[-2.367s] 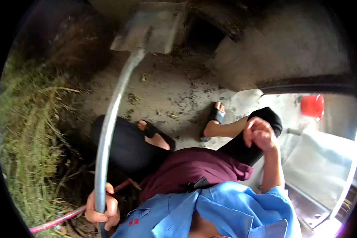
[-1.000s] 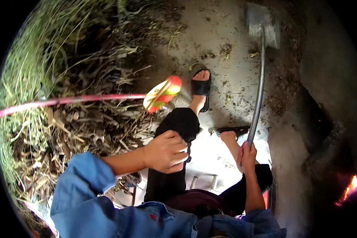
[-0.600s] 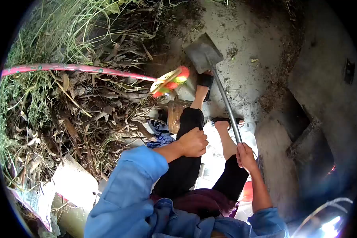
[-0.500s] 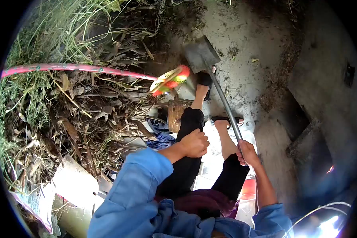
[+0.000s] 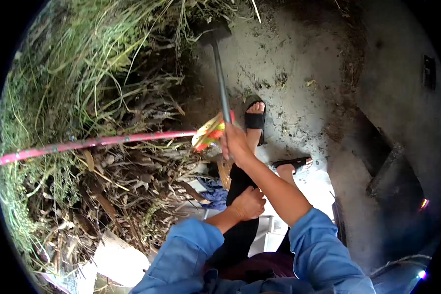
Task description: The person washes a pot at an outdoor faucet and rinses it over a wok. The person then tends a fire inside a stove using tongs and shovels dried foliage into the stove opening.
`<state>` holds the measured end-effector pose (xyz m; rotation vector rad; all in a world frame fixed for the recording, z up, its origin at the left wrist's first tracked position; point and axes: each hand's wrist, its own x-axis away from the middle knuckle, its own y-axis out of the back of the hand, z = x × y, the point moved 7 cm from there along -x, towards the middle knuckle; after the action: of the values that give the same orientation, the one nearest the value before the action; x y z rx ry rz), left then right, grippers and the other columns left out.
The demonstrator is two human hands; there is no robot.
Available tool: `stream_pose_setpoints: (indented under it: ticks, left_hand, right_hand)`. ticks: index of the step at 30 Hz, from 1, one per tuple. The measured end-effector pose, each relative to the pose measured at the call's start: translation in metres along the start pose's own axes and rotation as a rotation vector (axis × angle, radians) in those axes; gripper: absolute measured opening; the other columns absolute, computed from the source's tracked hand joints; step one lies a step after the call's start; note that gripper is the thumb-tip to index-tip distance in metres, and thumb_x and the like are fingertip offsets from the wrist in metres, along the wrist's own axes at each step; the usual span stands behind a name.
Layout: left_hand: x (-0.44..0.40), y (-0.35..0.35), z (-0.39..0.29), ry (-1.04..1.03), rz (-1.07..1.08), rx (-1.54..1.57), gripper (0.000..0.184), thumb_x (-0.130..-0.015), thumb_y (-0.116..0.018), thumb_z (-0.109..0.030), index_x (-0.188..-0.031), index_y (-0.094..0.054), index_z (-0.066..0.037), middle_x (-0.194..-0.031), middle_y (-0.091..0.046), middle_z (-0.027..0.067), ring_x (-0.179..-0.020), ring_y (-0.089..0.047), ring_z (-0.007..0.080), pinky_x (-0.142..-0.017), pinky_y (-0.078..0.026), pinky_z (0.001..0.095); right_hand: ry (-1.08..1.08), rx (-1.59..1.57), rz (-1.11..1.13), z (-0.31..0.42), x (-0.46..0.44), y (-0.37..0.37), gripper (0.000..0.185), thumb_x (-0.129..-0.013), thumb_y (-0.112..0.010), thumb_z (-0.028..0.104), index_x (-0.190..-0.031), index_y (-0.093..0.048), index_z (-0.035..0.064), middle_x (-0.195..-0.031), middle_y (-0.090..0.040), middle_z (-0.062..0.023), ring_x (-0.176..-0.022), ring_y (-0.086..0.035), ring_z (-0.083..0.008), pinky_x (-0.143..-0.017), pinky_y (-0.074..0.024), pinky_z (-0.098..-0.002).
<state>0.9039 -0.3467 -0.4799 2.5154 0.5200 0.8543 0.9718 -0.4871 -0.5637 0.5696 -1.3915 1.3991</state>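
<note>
My right hand [image 5: 236,143] is wrapped round the dark handle of a shovel [image 5: 220,81]. The shovel's flat blade [image 5: 213,32] lies at the top, against the edge of the grass heap, and is partly in shadow. Over my black trouser leg, my left hand [image 5: 248,203] is curled into a fist with nothing visible in it. Close to the right hand is a broom head [image 5: 208,132] with yellow and red parts, joined to a long pink handle [image 5: 108,141] that runs off to the left.
Green grass [image 5: 98,54] and dry leaves and sticks [image 5: 117,183] are heaped on the left. Concrete floor [image 5: 299,59] with scattered dirt lies ahead. My sandalled foot [image 5: 256,113] is beside the shovel handle. A blue cloth [image 5: 214,192] lies by the heap. Dark slabs [image 5: 387,169] are at right.
My right hand has swung forward and left with the shovel, and the blade has moved left to the grass. My left fist stays near my leg, slightly lower in view.
</note>
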Motion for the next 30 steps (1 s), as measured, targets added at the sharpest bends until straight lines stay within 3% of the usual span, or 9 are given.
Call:
stream_pose_setpoints:
  ticks: [2,5,7,9,14,16,21,25,30]
  left_hand:
    - [-0.001,0.007,-0.004,-0.006,0.054,-0.039,0.017,-0.066,-0.051,-0.026,-0.063,-0.055,-0.010,-0.069,-0.049,0.0030,-0.070,-0.048,0.0173,-0.062,-0.035,0.0319]
    - [0.000,0.022,-0.004,0.004,0.101,0.017,0.015,-0.064,-0.055,-0.023,-0.063,-0.052,-0.008,-0.067,-0.046,0.0048,-0.069,-0.047,0.0199,-0.058,-0.035,0.0333]
    - [0.003,0.022,-0.002,0.004,0.056,0.001,0.016,-0.065,-0.056,-0.024,-0.062,-0.051,-0.009,-0.066,-0.045,0.0043,-0.066,-0.046,0.0194,-0.058,-0.036,0.0327]
    - [0.006,0.017,-0.001,0.006,0.078,0.003,0.016,-0.065,-0.057,-0.024,-0.063,-0.051,-0.009,-0.066,-0.045,0.0041,-0.066,-0.046,0.0189,-0.058,-0.036,0.0320]
    - [0.006,0.017,-0.003,-0.026,0.047,0.039,0.015,-0.065,-0.057,-0.022,-0.064,-0.052,-0.008,-0.066,-0.046,0.0036,-0.066,-0.047,0.0184,-0.059,-0.036,0.0306]
    - [0.006,0.017,-0.006,-0.026,0.064,0.036,0.014,-0.066,-0.057,-0.021,-0.064,-0.052,-0.008,-0.067,-0.046,0.0038,-0.066,-0.047,0.0185,-0.059,-0.036,0.0307]
    - [0.000,0.014,-0.008,-0.034,0.150,-0.036,0.014,-0.066,-0.057,-0.021,-0.068,-0.052,-0.008,-0.067,-0.047,0.0043,-0.067,-0.047,0.0192,-0.061,-0.037,0.0316]
    - [-0.003,0.011,-0.008,-0.035,0.199,-0.043,0.014,-0.067,-0.057,-0.022,-0.068,-0.052,-0.009,-0.068,-0.048,0.0038,-0.067,-0.047,0.0190,-0.061,-0.036,0.0316]
    - [-0.009,0.016,-0.012,-0.085,0.208,-0.070,0.013,-0.067,-0.057,-0.022,-0.068,-0.051,-0.009,-0.068,-0.048,0.0033,-0.067,-0.048,0.0187,-0.062,-0.037,0.0316]
  right_hand:
    - [0.090,-0.106,0.058,0.031,-0.034,-0.017,0.039,-0.083,-0.040,0.040,-0.078,-0.039,0.0022,-0.047,-0.038,-0.0026,-0.032,-0.036,-0.0129,-0.028,-0.0282,-0.0268]
    - [0.009,-0.153,0.068,0.046,-0.066,-0.019,0.039,-0.081,-0.047,0.039,-0.078,-0.040,0.0010,-0.049,-0.040,-0.0033,-0.034,-0.039,-0.0128,-0.028,-0.0308,-0.0273]
    - [0.014,0.312,-0.026,0.044,-0.083,0.018,0.030,-0.078,-0.055,0.030,-0.078,-0.038,0.0055,-0.047,-0.037,0.0000,-0.035,-0.037,-0.0100,-0.029,-0.0291,-0.0255]
    - [0.058,0.317,0.009,0.060,-0.098,0.059,0.034,-0.070,-0.065,0.026,-0.079,-0.044,-0.0007,-0.050,-0.044,-0.0029,-0.036,-0.041,-0.0107,-0.030,-0.0334,-0.0254]
    - [0.153,0.486,0.088,0.112,-0.109,0.138,0.028,-0.068,-0.065,0.014,-0.083,-0.047,-0.0017,-0.046,-0.043,-0.0019,-0.031,-0.038,-0.0111,-0.028,-0.0307,-0.0257]
    - [0.060,0.609,0.113,0.099,-0.094,0.160,0.021,-0.068,-0.063,0.011,-0.072,-0.043,0.0043,-0.045,-0.042,-0.0022,-0.032,-0.039,-0.0098,-0.027,-0.0298,-0.0253]
    - [-0.080,0.457,0.096,0.031,-0.033,0.195,0.021,-0.069,-0.062,0.008,-0.073,-0.042,0.0050,-0.044,-0.042,-0.0018,-0.031,-0.038,-0.0095,-0.027,-0.0302,-0.0247]
    - [-0.055,0.327,0.093,-0.013,0.030,0.214,0.022,-0.069,-0.063,0.010,-0.071,-0.042,0.0058,-0.044,-0.040,-0.0008,-0.032,-0.038,-0.0088,-0.028,-0.0306,-0.0247]
    - [-0.036,0.287,-0.125,-0.055,0.111,0.250,0.015,-0.074,-0.057,0.012,-0.081,-0.046,0.0041,-0.044,-0.039,0.0005,-0.031,-0.035,-0.0081,-0.028,-0.0280,-0.0239]
